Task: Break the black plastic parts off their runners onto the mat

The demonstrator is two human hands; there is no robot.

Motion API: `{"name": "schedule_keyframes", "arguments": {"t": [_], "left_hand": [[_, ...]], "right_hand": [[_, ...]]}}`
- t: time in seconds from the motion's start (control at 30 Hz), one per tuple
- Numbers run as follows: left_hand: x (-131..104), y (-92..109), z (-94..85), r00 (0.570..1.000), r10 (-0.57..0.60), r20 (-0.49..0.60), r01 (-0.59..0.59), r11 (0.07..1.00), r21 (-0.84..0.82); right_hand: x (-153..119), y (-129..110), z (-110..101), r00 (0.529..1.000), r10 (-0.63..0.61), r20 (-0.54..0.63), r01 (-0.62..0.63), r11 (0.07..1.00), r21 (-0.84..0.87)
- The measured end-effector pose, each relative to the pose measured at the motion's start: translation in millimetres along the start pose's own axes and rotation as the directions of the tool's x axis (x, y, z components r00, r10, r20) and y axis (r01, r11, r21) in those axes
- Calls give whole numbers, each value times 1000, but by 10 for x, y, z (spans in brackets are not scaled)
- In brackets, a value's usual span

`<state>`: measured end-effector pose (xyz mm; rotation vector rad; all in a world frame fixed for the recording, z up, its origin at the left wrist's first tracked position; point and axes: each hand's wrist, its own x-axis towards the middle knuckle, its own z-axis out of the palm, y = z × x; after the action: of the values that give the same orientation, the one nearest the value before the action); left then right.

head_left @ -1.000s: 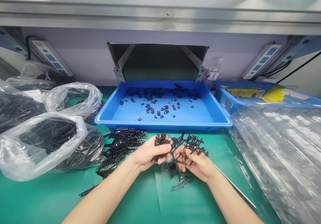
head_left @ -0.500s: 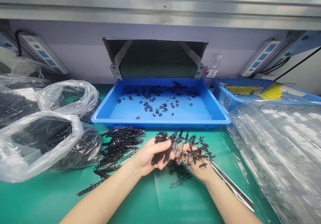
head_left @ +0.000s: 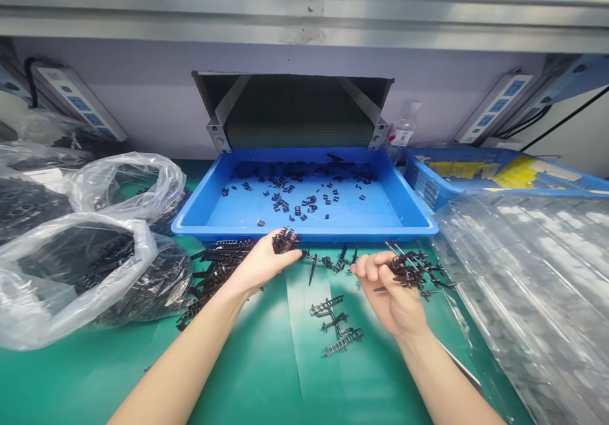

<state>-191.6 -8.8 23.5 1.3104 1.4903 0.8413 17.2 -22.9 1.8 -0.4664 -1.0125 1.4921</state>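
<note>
Near the front edge of the blue tray point(head_left: 304, 230), my left hand point(head_left: 261, 263) is closed round a bunch of small black plastic parts point(head_left: 285, 240). My right hand point(head_left: 397, 295), further right above the green mat, grips a cluster of branched black plastic sprues point(head_left: 419, 271). Between the hands lie a few more black sprue pieces point(head_left: 314, 261). A ladder-like black sprue point(head_left: 337, 325) rests on the mat in front of them. Left of my left hand is a pile of black plastic strips point(head_left: 214, 279), partly hidden by that wrist and forearm.
Small black pieces point(head_left: 283, 203) lie scattered in the tray, below a dark conveyor belt point(head_left: 299, 114). Clear bags point(head_left: 143, 273) of black parts stand at left. On the right are clear plastic trays point(head_left: 528, 285), a blue basket point(head_left: 428, 187) and a bottle point(head_left: 404, 130).
My hands have moved apart: the left went up and left with the small parts, the right went right with the sprue cluster. The sprue on the mat is now uncovered.
</note>
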Motion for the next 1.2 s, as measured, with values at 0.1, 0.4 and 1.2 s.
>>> {"name": "schedule_keyframes", "arguments": {"t": [0.1, 0.4, 1.2], "left_hand": [[-3, -32, -19, 990, 36, 134, -50, 993, 107], [9, -80, 144, 988, 131, -78, -113, 973, 199], [-513, -74, 654, 867, 433, -246, -470, 875, -117]], "right_hand": [[20, 23, -2, 989, 49, -143, -47, 999, 18], [90, 113, -16, 791, 201, -578, -183, 979, 89], [-74, 201, 113, 908, 297, -296, -267, 954, 139]]}}
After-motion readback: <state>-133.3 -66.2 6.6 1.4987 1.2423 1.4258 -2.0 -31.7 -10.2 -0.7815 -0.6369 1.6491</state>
